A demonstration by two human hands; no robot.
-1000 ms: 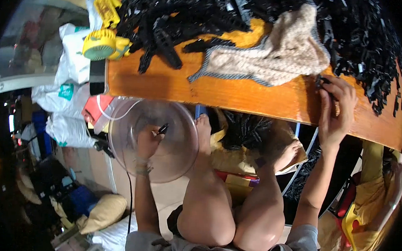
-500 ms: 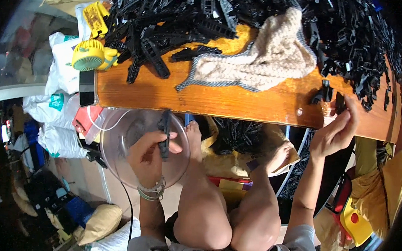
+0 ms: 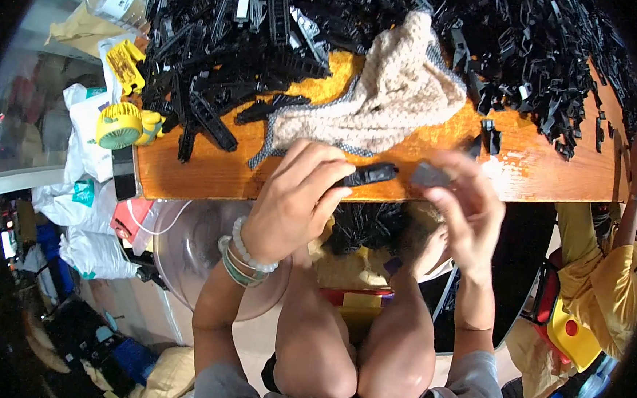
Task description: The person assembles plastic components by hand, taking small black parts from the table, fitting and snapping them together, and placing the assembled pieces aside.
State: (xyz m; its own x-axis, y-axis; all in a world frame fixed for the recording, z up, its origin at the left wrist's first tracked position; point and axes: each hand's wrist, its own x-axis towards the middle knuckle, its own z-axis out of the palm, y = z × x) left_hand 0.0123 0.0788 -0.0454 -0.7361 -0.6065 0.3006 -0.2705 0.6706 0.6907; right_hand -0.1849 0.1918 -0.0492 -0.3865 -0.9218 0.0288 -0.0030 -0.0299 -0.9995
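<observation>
Just above the table's near edge, my left hand is closed around a long black plastic part, whose free end points right. My right hand, blurred by motion, pinches a small dark plastic piece a short gap away from that end. Behind the hands lies a crumpled cream knitted cloth with a grey edge. Two small black clips sit on the wooden tabletop beyond my right hand. Long black parts are heaped at the far left, and small black pieces at the far right.
A yellow hand fan and a phone are at the table's left edge. Below stands a clear plastic tub. More black parts lie between my feet. At far right is another person's arm and yellow clothing.
My left hand has lifted the long part from over the tub to the table edge. My right hand has moved left with a small piece toward it. The view has shifted slightly.
</observation>
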